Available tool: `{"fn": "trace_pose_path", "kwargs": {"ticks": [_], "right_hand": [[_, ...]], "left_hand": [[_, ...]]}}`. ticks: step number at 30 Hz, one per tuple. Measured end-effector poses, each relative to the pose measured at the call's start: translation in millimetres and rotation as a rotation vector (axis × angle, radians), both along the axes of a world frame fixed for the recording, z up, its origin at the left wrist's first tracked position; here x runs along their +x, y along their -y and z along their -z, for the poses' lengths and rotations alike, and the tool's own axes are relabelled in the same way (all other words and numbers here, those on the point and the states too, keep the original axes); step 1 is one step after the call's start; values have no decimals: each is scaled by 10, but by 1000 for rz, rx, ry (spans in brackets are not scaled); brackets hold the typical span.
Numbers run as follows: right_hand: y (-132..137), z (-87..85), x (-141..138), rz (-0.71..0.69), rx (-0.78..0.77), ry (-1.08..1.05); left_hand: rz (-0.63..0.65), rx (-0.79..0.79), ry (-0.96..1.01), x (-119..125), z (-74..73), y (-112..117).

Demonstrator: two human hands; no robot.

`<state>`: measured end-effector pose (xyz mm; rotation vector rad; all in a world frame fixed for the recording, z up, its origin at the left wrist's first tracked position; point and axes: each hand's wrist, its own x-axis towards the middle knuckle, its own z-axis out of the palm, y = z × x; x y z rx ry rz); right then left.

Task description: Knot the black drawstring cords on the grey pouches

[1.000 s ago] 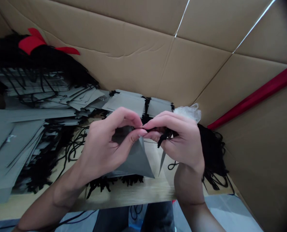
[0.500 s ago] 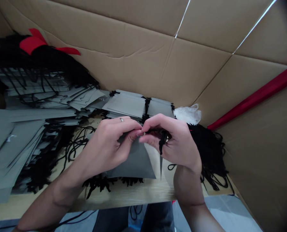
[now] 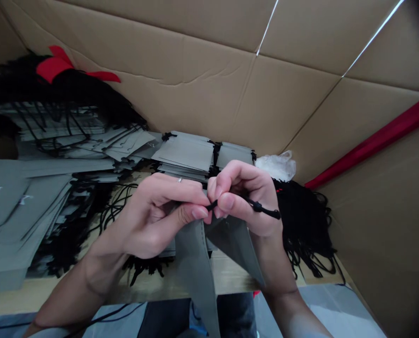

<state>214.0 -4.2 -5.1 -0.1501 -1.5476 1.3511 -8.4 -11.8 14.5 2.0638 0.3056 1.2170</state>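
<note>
The person's left hand (image 3: 163,213) and right hand (image 3: 246,199) are meeting above the edge of a pale wood-grained table (image 3: 146,291), each closing to a narrow thumb-and-finger pinch. Between them they are holding a thin, round, soft black cord (image 3: 213,205); its knotted end is sticking out past the right thumb, across the palm. Directly beneath the fingers, a smooth, matte grey piece of flat sheet material with a stitched-looking edge (image 3: 195,258) is hanging past the table's front edge, spreading into two panels. The fingers are hiding whether cord and grey piece are joining there.

By its look, the cord is probably feather-light, limp and not fragile — easy to bend, but fiddly, so a fingertip pinch close to the knot is seeming the surest hold. The grey piece is looking light and flexible, a little stiffer than cloth; it is likely to crease, so its top edge or a corner is probably the kinder place to grip.

As for writing, a grey pile of similar flat pieces (image 3: 5,220) is lying at the left, showing white printed characters: some resembling "NII" at the view's edge, another resembling a "Y". They are appearing too partial to read as a brand — and no lettering is showing on the hanging piece.
</note>
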Motion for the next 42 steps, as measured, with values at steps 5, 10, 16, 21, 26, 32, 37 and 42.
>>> {"fn": "trace_pose_path", "kwargs": {"ticks": [5, 10, 16, 21, 26, 32, 37, 42], "right_hand": [[66, -134, 144, 234, 64, 244], [77, -266, 435, 455, 243, 671], [35, -287, 559, 598, 252, 944], [-54, -313, 640, 639, -18, 784], [-481, 120, 459, 549, -264, 1075], [-707, 734, 75, 567, -283, 1311], [-661, 855, 3, 633, -236, 1400], [-600, 879, -28, 690, -192, 1411]], "left_hand": [[-338, 65, -29, 9, 10, -50], [-680, 26, 107, 36, 92, -210], [-665, -33, 212, -29, 111, -303], [-504, -303, -113, -319, 251, -362], [-697, -483, -300, -534, 749, -434], [-945, -551, -543, -569, 1270, -462], [-995, -509, -686, -538, 1374, -362], [-1023, -403, -656, -510, 1376, -305]]}}
